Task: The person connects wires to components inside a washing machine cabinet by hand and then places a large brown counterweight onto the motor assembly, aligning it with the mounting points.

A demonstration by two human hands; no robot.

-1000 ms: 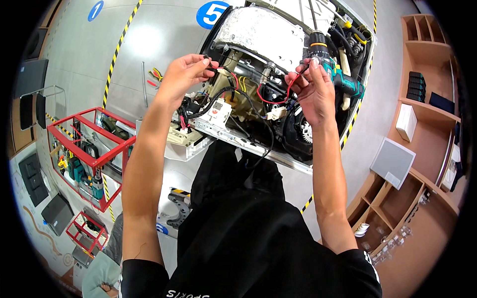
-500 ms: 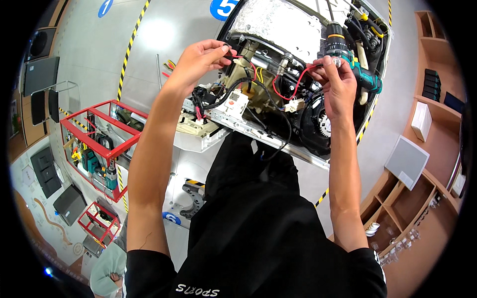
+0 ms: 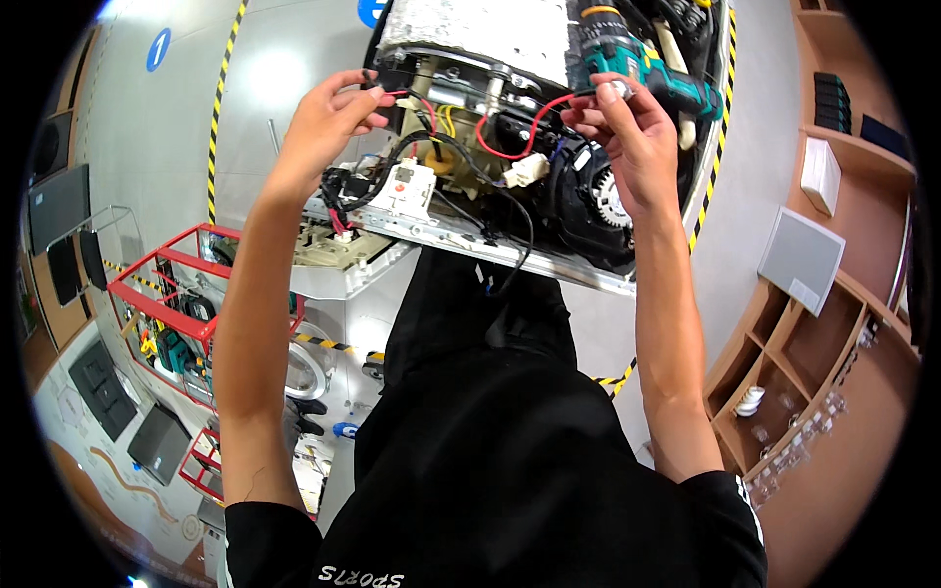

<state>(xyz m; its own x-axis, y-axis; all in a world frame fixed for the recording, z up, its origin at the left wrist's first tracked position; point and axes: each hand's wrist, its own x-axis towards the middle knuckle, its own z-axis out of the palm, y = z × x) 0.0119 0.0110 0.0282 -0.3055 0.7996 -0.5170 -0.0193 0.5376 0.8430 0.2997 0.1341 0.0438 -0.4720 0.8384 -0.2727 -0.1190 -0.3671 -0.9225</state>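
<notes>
My left hand (image 3: pixel 338 118) pinches a black and red wire above the open appliance (image 3: pixel 470 253), left of a white component (image 3: pixel 404 188) among black cables. In my right hand (image 3: pixel 627 132) a red wire (image 3: pixel 537 122) is pinched near a small pale piece at the fingertips, too small to make out. The red wire loops down between my two hands. A teal and black drill (image 3: pixel 686 93) lies on the appliance just beyond my right hand. A white plastic connector (image 3: pixel 526 170) hangs below the red loop, beside a black housing with a white gear (image 3: pixel 608 201).
Red metal tool racks (image 3: pixel 186 250) with power tools stand at the left. Wooden shelving (image 3: pixel 853 255) runs along the right, with a grey panel (image 3: pixel 799 257) leaning on it. Yellow-black floor tape (image 3: pixel 223 88) borders the work area.
The view has shifted, so the appliance and both hands now sit higher in the picture. Both hands still pinch the wires; the loop between them keeps a similar shape.
</notes>
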